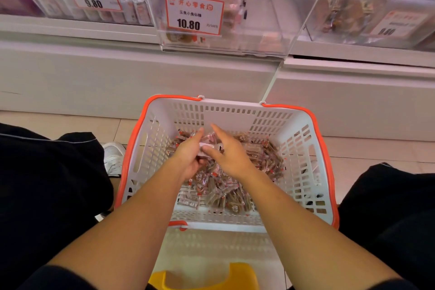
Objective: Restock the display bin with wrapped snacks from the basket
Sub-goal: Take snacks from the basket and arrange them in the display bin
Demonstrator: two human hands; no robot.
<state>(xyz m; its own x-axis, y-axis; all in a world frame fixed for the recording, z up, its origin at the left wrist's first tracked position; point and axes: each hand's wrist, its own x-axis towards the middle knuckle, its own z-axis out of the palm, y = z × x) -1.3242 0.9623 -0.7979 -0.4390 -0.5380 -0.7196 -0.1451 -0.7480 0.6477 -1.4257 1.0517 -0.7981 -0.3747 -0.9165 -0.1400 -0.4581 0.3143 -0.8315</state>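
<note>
The left hand (190, 155) is seen inside the basket (303, 148), its fingers curled narrowly around a small bunch of wrapped snacks (221, 186), with a pale wrapper pinched at the fingertips. Just to its right, touching at the thumb, the right hand (229, 156) is held over the same heap with the fingers spread wide and the forefinger stretched forward; whether anything is gripped beneath the palm cannot be told. The snacks are heaped on the basket floor below and around both hands, most thickly toward the near and right sides.

At far left a dark trouser leg (47, 183) and a white shoe (114, 156) are seen beside the basket. The basket is made of white slotted plastic with an orange rim, and it stands on a pale tiled floor (367, 155) before a white cabinet front (141, 77). A yellow plastic object (207, 278) is partly seen at the bottom edge.

Above, the display bin (259, 19) of clear rigid plastic is mounted on the shelf, well apart from the hands, with a price tag (194, 13) reading 10.80 on its front. A few wrappers are visible inside it, blurred. The snacks are small brown pieces in clear crinkled film with red ends.
</note>
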